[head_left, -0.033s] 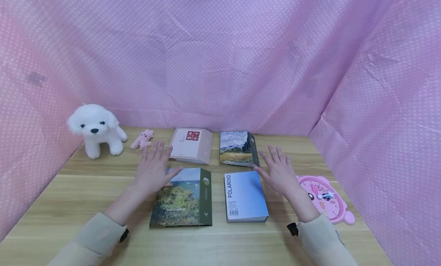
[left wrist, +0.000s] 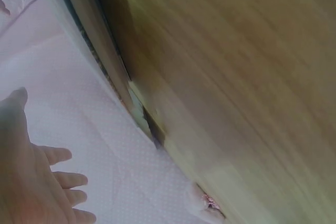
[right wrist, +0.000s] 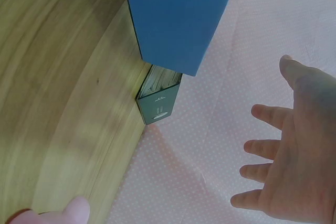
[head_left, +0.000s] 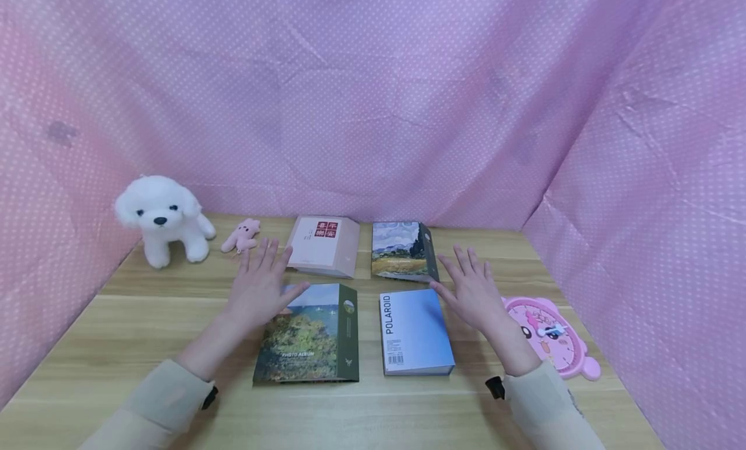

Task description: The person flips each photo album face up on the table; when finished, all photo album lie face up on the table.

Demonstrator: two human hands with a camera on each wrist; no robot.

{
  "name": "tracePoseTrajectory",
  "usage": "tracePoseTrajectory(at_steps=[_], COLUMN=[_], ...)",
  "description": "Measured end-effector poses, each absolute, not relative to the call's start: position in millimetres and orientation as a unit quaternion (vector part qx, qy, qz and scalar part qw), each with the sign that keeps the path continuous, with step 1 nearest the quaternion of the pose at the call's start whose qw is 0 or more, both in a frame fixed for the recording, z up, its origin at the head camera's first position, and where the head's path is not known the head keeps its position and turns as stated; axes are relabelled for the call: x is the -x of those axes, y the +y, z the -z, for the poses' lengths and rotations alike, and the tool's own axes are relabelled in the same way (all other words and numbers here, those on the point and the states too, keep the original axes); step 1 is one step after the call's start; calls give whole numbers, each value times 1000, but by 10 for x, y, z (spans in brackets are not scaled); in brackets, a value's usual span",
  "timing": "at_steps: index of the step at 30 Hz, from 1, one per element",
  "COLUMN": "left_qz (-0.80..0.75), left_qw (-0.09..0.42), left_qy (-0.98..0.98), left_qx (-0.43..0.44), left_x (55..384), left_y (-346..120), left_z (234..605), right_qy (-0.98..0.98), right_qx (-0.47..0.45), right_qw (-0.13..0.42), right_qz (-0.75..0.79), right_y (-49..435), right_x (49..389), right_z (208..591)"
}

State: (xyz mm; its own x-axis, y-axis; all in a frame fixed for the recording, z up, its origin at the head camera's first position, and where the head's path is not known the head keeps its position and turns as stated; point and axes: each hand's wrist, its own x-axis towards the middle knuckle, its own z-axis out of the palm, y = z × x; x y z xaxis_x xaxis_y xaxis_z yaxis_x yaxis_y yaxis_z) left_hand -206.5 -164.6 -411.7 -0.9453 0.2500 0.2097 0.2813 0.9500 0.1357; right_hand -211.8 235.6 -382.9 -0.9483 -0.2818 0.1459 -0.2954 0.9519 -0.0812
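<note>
My left hand [head_left: 255, 296], fingers spread and straight, hovers over the left edge of a photo album [head_left: 305, 337] with a painted seaside cover. The right hand [head_left: 473, 298] is likewise spread beside a blue album marked POLAROID [head_left: 416, 333]; both palms appear raised off the table. Behind them lie a pale pink album [head_left: 317, 246] with red squares and a smaller album [head_left: 399, 249] with a painted field. In the right wrist view, the blue album [right wrist: 178, 19] and a green spine [right wrist: 157, 106] show beside my extended fingers. Neither hand holds anything.
A white plush dog [head_left: 163, 220] stands at the back left, near a small pink plush toy [head_left: 241, 236]. To the right lies a pink animal-shaped clock [head_left: 550, 340], partly behind my right forearm. A dotted pink cloth [head_left: 373, 100] encloses the wooden table [head_left: 373, 417] at the back and sides.
</note>
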Motion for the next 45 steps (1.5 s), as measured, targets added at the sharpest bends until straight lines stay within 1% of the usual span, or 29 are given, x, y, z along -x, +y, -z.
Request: tracePoseTrajectory(at_steps=[6,17,25,34,45], left_qz=[83,88,80,75,81], left_qw=[106,98,107,93,91], left_qy=[-982,-982,-981,-984,-983], left_qx=[135,132,138,132,134], left_x=[2072,2067,2096,2167,2324], left_y=[-1649,-1657,-1688,-1710,-1728], left_z=[4110,4034,3989,3896,3739], right_qy=[-986,-985,-984,-983,-977], right_qx=[-147,-152,-157,-162,-180], right_qw=[65,64,68,67,101], right_qz=[-47,-47,-49,-56,-52], right_y=[2358,2358,2349,2331,2131], right_x=[2118,2116,2128,2175,2281], right_z=[3825,3803,3780,3679,3454])
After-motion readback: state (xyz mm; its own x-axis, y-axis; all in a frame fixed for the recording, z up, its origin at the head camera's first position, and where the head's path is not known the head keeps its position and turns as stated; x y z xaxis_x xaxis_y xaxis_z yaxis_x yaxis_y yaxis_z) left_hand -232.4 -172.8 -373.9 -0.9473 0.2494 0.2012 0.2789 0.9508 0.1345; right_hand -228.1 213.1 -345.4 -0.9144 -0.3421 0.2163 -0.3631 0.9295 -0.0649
